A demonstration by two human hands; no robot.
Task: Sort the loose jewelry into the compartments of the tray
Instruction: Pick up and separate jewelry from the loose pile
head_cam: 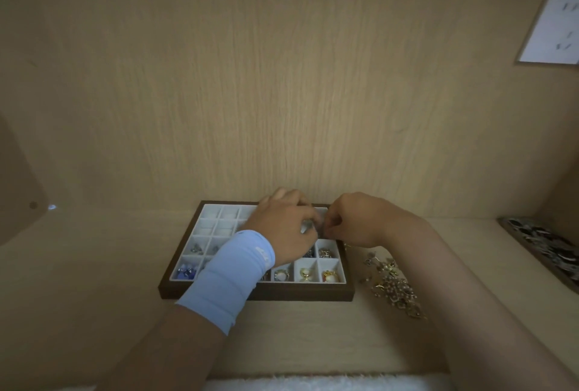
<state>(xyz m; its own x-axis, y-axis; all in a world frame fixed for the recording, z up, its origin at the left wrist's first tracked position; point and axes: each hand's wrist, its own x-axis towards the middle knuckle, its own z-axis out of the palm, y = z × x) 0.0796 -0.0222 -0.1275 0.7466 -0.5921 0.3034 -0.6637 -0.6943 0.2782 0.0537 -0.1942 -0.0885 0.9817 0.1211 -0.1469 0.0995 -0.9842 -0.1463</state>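
Note:
A brown wooden tray (175, 292) with white compartments sits on the shelf against the back wall. Its front rows hold rings and small pieces; the back left cells look bare. My left hand (282, 221), with a light blue wristband, hovers over the tray's back right part. My right hand (354, 221) meets it there. The fingertips of both hands pinch one small greyish piece (315, 227) between them; its shape is too small to tell. A heap of loose gold and silver jewelry (391, 284) lies on the shelf right of the tray.
A dark patterned flat tray (545, 246) lies at the far right of the shelf. A white sheet (554, 30) hangs on the right wall. Wooden walls close in behind and on both sides. A white fluffy edge (313, 383) runs along the front.

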